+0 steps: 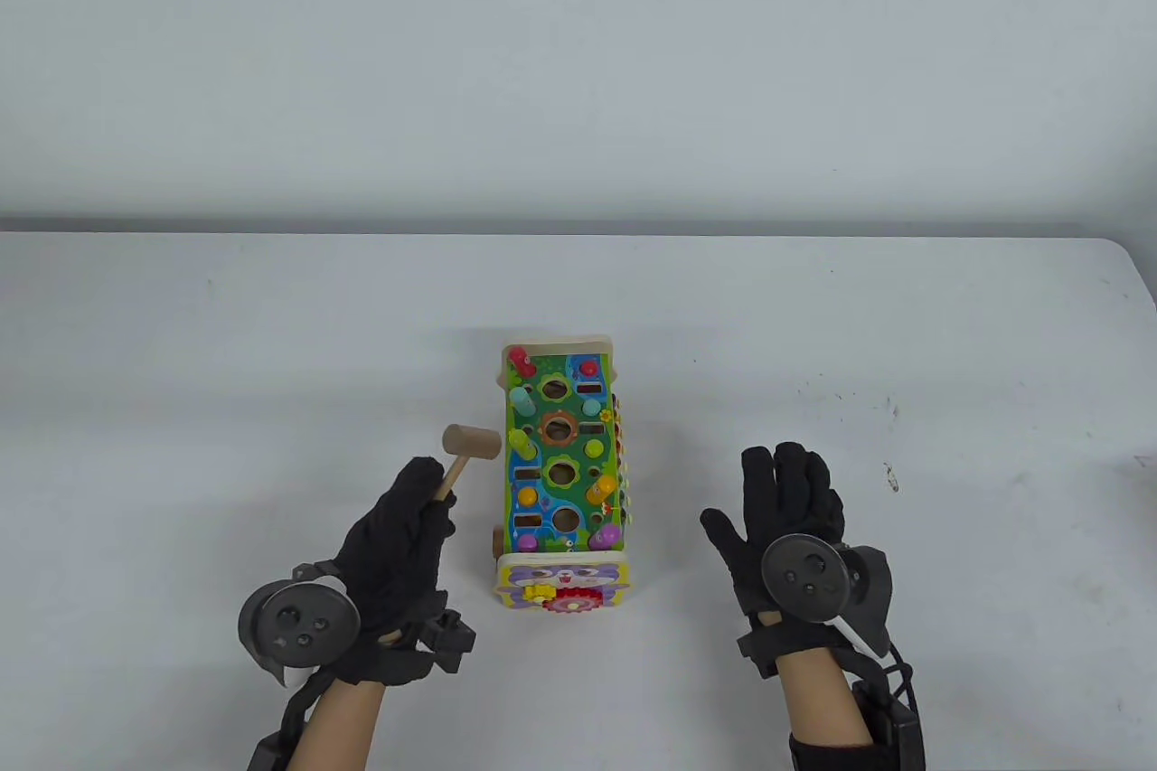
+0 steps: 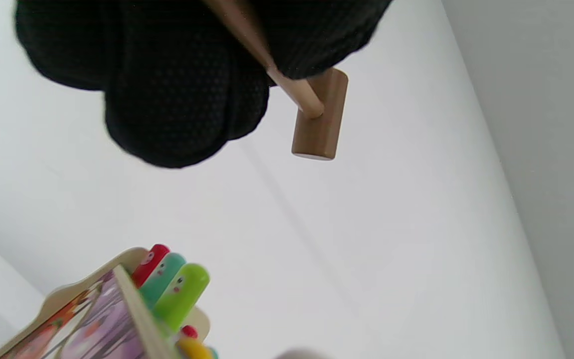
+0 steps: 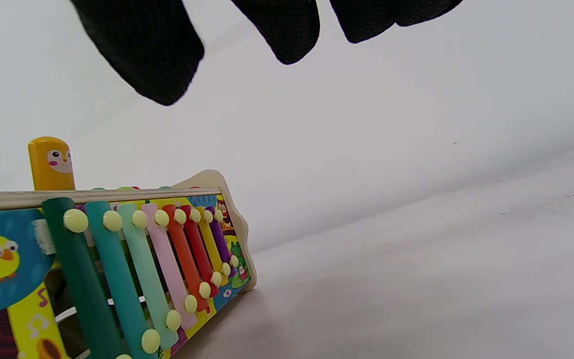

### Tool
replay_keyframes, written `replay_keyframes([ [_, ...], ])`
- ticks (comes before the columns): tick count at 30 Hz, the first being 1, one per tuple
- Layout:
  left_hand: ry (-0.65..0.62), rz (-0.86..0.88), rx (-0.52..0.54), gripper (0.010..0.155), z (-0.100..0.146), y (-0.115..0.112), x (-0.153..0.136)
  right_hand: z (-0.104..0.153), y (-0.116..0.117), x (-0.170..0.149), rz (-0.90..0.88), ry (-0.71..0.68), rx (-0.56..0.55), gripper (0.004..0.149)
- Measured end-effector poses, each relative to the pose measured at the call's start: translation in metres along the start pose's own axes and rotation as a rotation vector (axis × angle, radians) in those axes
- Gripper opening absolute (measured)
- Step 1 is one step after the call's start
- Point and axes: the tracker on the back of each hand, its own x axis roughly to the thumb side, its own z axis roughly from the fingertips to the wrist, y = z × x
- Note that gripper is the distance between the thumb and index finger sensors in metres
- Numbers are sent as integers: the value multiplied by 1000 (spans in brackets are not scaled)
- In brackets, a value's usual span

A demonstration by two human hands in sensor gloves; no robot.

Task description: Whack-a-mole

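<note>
Left hand point(image 1: 398, 536): fingers gripping the mallet point(image 1: 465, 452) handle, head hovering just left of the toy point(image 1: 562, 473). Right hand point(image 1: 791, 518): fingers spreading open, holding nothing, lying near the toy on the tabletop point(image 1: 181, 355).

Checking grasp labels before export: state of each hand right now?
Left hand: closed, gripping the wooden hammer by its handle, beside the toy board.
Right hand: open, fingers spread, holding nothing.

My gloves point(image 1: 398, 554) are black, my hammer point(image 1: 469, 446) is plain light-brown wood, the toy's top point(image 1: 559, 446) is green with red, blue, lime, and yellow pegs, its side point(image 3: 167, 259) has rainbow bars with cream dots, and the table point(image 1: 181, 400) is white.
</note>
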Motion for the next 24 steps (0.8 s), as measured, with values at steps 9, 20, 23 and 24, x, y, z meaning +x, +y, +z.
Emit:
replay_keyframes([
  [9, 17, -161, -158, 52, -24, -24, -9, 0, -1, 0, 33, -7, -10, 73],
  [20, 5, -303, -193, 51, -37, -26, -8, 0, -2, 1, 25, -5, -5, 73],
  [23, 12, -167, -55, 52, -43, -12, -6, 1, -3, 3, 21, -11, -11, 73],
  [24, 5, -139, -18, 52, -46, -9, -4, 1, -3, 3, 21, -15, -13, 73],
])
